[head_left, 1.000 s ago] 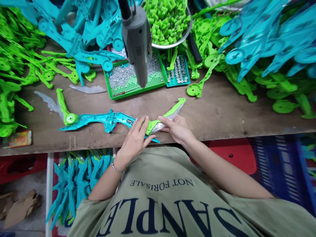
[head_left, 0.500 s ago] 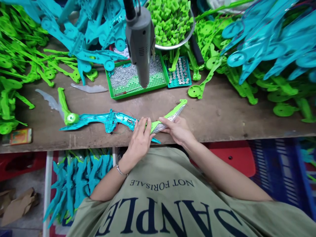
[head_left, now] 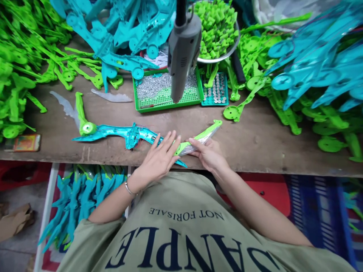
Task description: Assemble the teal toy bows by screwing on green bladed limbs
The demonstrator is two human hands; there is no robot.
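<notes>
A blue plastic toy bow body (head_left: 115, 131) lies along the bench near its front edge, with thin wires along it. At its left end stands a green limb piece (head_left: 81, 111) with a translucent blade-shaped piece (head_left: 64, 107) beside it. My left hand (head_left: 161, 155) lies over the right end of the bow body, fingers stretched out and apart, hiding the joint there. My right hand (head_left: 210, 153) pinches the other green limb (head_left: 208, 131) together with a clear blade-shaped piece (head_left: 198, 145) along its lower side.
A grey electric screwdriver (head_left: 184, 56) hangs above a green tray (head_left: 170, 107) of screws. Beside that is a small teal tray (head_left: 214, 102) of round metal parts. Green and blue parts are heaped left and right. A loose translucent blade (head_left: 112, 96) lies behind the bow.
My left hand's fingers have straightened and spread over the joint. My right hand keeps its pinch on the green limb. The whole view has shifted slightly.
</notes>
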